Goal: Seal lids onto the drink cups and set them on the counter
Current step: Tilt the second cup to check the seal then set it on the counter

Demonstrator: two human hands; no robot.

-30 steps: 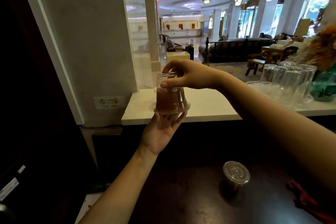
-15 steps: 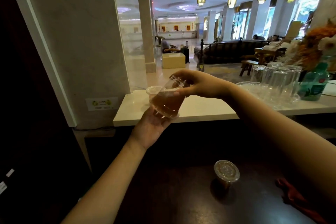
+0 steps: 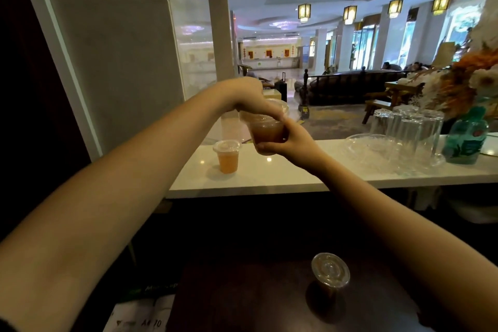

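1. Amber drink fills a small lidded cup [image 3: 227, 156] that stands upright on the white counter [image 3: 296, 178], to the left of the cup held in the air and well apart from it.
2. Arching in from the left, the person's left hand [image 3: 248, 101] hangs over the held cup [image 3: 266, 131], its fingers bent down and pinched on the clear lid [image 3: 277, 106] at the cup's rim.
3. Raised above the counter and clear of it, the held cup stands near upright, brown drink showing through its clear wall.
4. Reaching up from the right of the held cup, the right hand [image 3: 289, 140] wraps it from below and behind, thumb and fingers clamped on its lower wall and base.
5. Right of the held cup, clear glass dishes [image 3: 369, 147] and upturned drinking glasses [image 3: 409, 127] crowd the counter, with a green bottle [image 3: 466, 137] and an orange flower arrangement [image 3: 466, 83] at its far right end.
6. Below and to the right of the held cup, a third lidded cup [image 3: 330, 271] stands on the dark lower table [image 3: 242, 299], untouched by either hand.
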